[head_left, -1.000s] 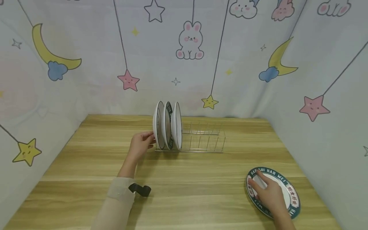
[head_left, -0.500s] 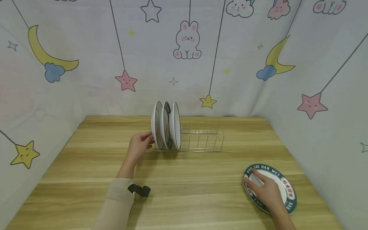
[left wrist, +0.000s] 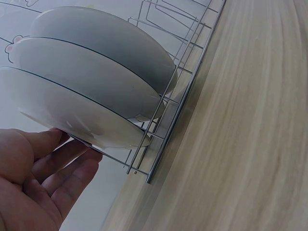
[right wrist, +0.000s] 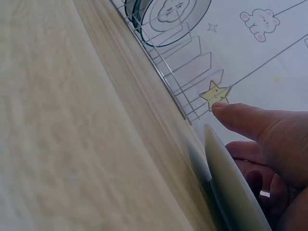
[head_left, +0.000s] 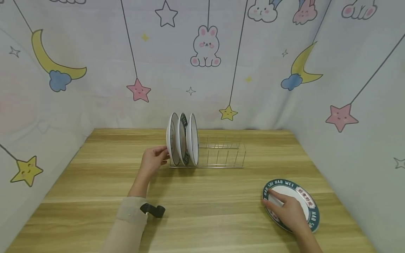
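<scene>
In the head view, a wire dish rack (head_left: 221, 166) holds three upright plates at its left end. My left hand (head_left: 152, 162) is at the rack's left end, beside the outermost plate (head_left: 171, 140). The left wrist view shows the curled fingers and thumb of my left hand (left wrist: 53, 168) gripping the rack's end wire under that plate. At the right, my right hand (head_left: 289, 211) lies over a white plate with a green lettered rim (head_left: 281, 182). From the right wrist, my fingers touch that plate (right wrist: 231, 183), while the thumb stretches past its edge, apart from it.
A wooden table (head_left: 202, 211) spreads under everything. The rack's right half (head_left: 226, 154) shows bare wire slots. A cloth with rabbits, moons and stars (head_left: 177, 66) surrounds the table at the back and sides. A black strap piece (head_left: 153, 209) sticks out from the left cuff.
The green-rimmed plate and my right hand have shifted left together, and the plate has turned counterclockwise. My left hand stays at the rack. The view has moved slightly.
</scene>
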A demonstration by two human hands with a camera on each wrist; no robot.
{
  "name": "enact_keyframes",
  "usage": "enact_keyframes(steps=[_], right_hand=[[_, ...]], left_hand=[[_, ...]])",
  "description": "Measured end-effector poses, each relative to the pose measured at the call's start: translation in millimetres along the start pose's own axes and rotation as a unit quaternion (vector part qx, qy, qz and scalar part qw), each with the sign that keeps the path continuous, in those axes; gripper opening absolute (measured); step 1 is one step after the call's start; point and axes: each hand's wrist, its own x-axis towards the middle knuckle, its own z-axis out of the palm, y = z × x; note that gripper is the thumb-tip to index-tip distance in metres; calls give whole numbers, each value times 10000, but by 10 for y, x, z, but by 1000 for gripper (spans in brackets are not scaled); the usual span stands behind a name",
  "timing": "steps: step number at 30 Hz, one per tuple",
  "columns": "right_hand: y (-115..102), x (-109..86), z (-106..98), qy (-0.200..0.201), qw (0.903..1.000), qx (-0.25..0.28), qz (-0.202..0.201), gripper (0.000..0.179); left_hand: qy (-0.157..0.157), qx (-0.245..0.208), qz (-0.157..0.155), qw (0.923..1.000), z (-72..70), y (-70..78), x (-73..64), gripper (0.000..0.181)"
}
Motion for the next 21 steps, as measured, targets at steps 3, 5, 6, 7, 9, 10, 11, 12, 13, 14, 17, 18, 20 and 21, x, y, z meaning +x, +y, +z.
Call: enact_keyframes(steps=[3, 5, 6, 7, 9, 10, 11, 12, 13, 14, 17, 18, 20, 21], right_hand=[[-25, -6, 19, -18, 9999, 99, -39, 55], [-42, -4, 31, -16, 9999, 141, -63, 52], [-50, -3, 36, -3, 9999, 156, -64, 51], [-58, -4, 39, 10, 9998, 170, -91, 50], [-71, -9, 45, 17, 9997, 227, -46, 48], [-78, -10, 48, 3, 9996, 299, -9, 47], [-84, -12, 51, -25, 9993, 368, 35, 46], [-89, -14, 54, -57, 9990, 440, 88, 45], [-92, -14, 60, -92, 9985, 511, 145, 44], [-94, -14, 65, -123, 9980, 577, 220, 43], [-100, -13, 79, -150, 9978, 625, 173, 42], [-98, -15, 83, -140, 9980, 596, 131, 42], [-97, -17, 87, -95, 9985, 535, 39, 42], [-95, -18, 86, -76, 9988, 489, 2, 43]], left_hand=[[19, 11, 6, 10000, -1, 1, -6, 31], [17, -6, 17, 10000, -2, 3, -10, 30], [13, -16, 20, 10000, -2, 5, -12, 30], [9, -19, 22, 10000, -1, 6, -13, 30], [2, -44, 19, 10000, 1, 10, -15, 30], [3, -38, 18, 10000, 2, 10, -16, 30], [-2, -31, 19, 10000, 3, 11, -17, 30], [-7, -20, 20, 10000, 3, 11, -18, 30], [-10, 3, 27, 10000, 2, 11, -19, 31], [-11, 18, 34, 10000, 2, 11, -20, 31], [1, 36, 37, 10000, -1, 14, -24, 30], [14, 37, 34, 10000, -1, 15, -23, 30], [39, 39, 22, 10000, 0, 16, -23, 30], [50, 42, 14, 10000, 1, 17, -23, 30]])
